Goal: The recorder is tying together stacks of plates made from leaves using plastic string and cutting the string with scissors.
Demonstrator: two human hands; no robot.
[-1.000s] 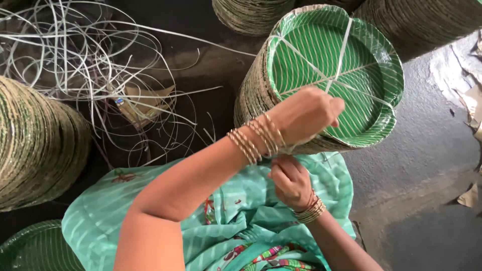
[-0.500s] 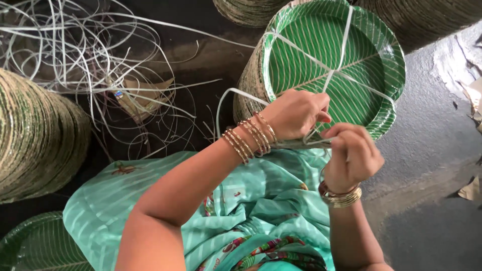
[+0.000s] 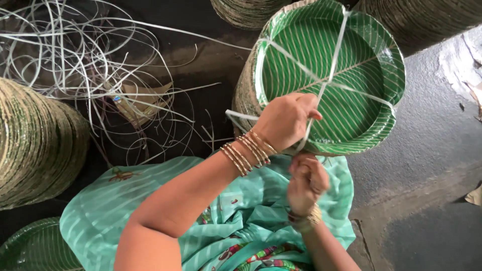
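Observation:
A tall stack of green leaf-patterned plates lies on its side in front of me, bound by white plastic strap crossing its face. My left hand, with several bangles at the wrist, is closed on the strap at the lower left rim of the stack. My right hand is just below it, fisted around the strap's lower end, against my teal garment.
A tangle of loose white straps covers the dark floor at upper left. More plate stacks stand at the left, bottom left and along the top. Grey concrete floor lies to the right.
My right hand has dropped from beside the left hand to below it and moved left. The plate stack's face has tilted slightly; the left hand stays at the rim.

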